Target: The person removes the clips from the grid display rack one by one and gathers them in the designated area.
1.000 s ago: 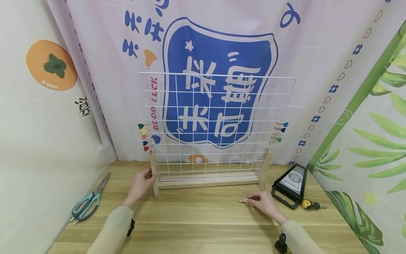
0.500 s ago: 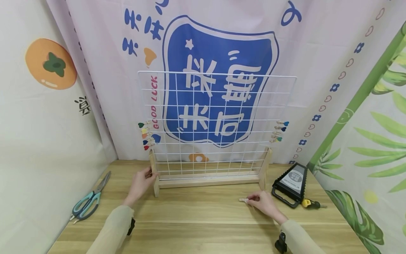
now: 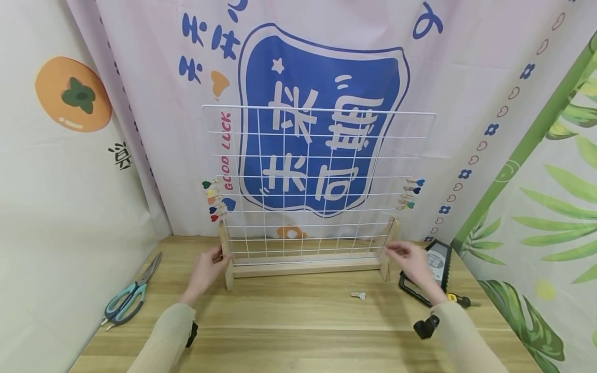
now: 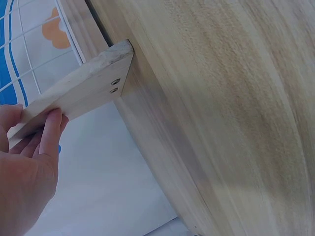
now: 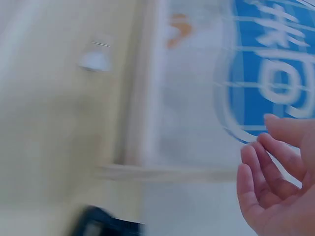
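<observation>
A white wire grid (image 3: 317,109) stands upright in a wooden stand (image 3: 308,269). My left hand (image 3: 205,274) grips the stand's left upright (image 4: 88,86), thumb on one side and fingers on the other. Beside the right upright (image 3: 387,259), my right hand (image 3: 414,265) is raised with fingers loosely bent and nothing between them. On the table before the stand lies a small wooden clothespin with a white heart (image 3: 358,296), blurred in the right wrist view. Clothespins with coloured hearts (image 3: 215,218) are clipped along the grid's left edge, and more with blue and green hearts (image 3: 420,182) along its right.
Teal-handled scissors (image 3: 128,300) lie at the table's left edge. At the right, partly behind my right arm, is a black case with a grey label (image 3: 438,259), with a yellow-and-black screwdriver (image 3: 459,300) close by. A printed curtain (image 3: 163,155) hangs behind the grid.
My right hand has let go of the white-heart clothespin, leaving it on the table, and has moved up and right to the stand's right upright. My left hand keeps its grip.
</observation>
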### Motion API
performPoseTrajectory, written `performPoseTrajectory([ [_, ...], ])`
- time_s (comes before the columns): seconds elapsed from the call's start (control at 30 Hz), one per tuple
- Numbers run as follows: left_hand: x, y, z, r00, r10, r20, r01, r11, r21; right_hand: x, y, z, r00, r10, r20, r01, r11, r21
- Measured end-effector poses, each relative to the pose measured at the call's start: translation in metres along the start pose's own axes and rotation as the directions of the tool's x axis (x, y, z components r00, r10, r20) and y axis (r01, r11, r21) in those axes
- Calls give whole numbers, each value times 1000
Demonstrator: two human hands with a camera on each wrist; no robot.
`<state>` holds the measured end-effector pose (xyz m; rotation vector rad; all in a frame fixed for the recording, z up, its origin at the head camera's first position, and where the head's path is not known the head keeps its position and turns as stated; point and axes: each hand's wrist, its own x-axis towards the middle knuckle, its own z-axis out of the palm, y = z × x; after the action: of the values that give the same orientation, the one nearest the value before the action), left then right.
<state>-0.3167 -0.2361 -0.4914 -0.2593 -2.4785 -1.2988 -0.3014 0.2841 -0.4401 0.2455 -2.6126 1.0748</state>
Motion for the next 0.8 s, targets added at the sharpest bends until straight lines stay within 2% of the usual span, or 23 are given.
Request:
performPoseTrajectory([
  [0.13,0,0,0,1000,-6,2,6,1000,1,21,-16,-38,990,18,-138,-13,999,34],
  [0.3,-1,0,-1,1000,-8,1,8,1000,1,43,-35,-77,954,73,-290,-50,995,87],
  [0.37,0,0,-1,1000,-5,-1,5,1000,-1,50,-42,-88,942,97,-322,-67,992,103],
  [0.43,-1,0,-1,1000,-2,-1,2,1000,-2,57,-46,-96,939,102,-330,-73,993,98],
  [0.53,-1,-1,-1,1000,1,-2,-1,1000,-4,64,-49,-103,947,90,-309,-74,995,63],
  [0.67,-2,-1,0,1000,-1,0,1,1000,-13,69,-49,-104,957,57,-286,-48,998,40],
  [0.8,-2,0,0,1000,-9,2,9,1000,-18,72,-49,-103,956,47,-291,-33,998,53],
])
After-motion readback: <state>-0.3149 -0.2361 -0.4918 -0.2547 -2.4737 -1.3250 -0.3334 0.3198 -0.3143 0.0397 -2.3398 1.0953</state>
